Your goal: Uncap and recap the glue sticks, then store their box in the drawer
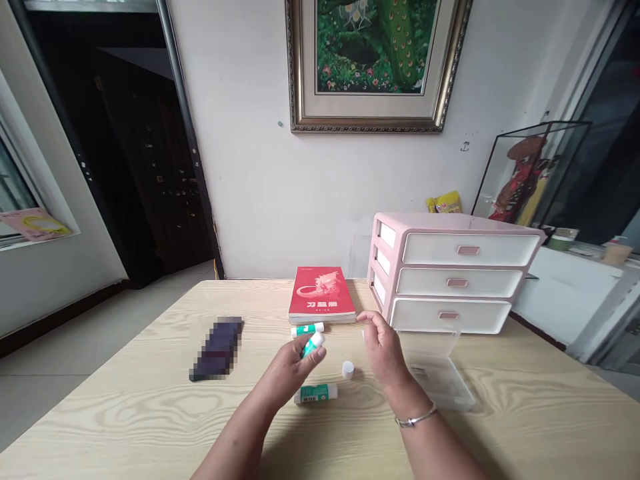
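Observation:
My left hand is closed around a green and white glue stick, held above the wooden table. My right hand hovers to its right with the fingers curled, the thumb and forefinger pinched near each other; whether they hold anything I cannot make out. A loose white cap stands on the table between the hands. A second glue stick lies below my left hand. A third glue stick lies just in front of a red book.
A pink and white three-drawer organiser stands at the right rear. A clear plastic box with its lid open lies in front of it. A dark flat object lies to the left. A framed picture hangs on the wall.

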A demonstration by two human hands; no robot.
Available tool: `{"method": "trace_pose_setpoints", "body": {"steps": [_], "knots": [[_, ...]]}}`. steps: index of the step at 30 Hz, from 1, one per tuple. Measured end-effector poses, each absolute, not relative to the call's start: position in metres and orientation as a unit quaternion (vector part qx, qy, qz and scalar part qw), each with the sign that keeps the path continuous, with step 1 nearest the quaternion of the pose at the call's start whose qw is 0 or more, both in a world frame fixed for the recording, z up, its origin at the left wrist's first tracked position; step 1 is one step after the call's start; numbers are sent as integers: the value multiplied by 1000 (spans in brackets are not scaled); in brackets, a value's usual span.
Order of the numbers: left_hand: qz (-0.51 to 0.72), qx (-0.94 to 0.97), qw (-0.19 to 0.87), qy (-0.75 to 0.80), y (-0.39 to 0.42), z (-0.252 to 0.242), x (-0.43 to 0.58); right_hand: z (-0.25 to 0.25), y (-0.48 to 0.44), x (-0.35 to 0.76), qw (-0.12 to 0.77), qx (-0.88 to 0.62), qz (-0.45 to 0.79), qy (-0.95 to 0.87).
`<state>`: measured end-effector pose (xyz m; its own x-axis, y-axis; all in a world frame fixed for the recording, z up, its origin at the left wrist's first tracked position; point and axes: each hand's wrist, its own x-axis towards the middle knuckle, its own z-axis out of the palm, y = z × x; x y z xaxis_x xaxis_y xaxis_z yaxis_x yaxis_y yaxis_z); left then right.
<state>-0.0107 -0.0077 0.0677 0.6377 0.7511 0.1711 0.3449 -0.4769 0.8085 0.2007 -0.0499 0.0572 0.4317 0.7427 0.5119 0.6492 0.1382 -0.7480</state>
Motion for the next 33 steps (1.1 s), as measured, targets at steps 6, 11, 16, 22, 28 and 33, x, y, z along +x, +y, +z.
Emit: {"method": "trace_pose_setpoints", "body": {"steps": [6,11,16,22,28,33], "knots": [[208,857,157,444,17,44,8,36,-35,205,330,-754,3,-569],[159,877,117,438,29,28,14,21,-30,205,264,-769,54,-580],[168,877,127,432,32,24,12,19,-29,208,258,-772,79,-575],[215,864,53,451,41,36,15,26,-29,207,306,-768,39,-561],[173,852,26,494,61,35,24,26,-31,208,365,-746,3,-558],[155,856,49,490,73,32,26,24,-30,207,391,-733,-13,-557]]}}
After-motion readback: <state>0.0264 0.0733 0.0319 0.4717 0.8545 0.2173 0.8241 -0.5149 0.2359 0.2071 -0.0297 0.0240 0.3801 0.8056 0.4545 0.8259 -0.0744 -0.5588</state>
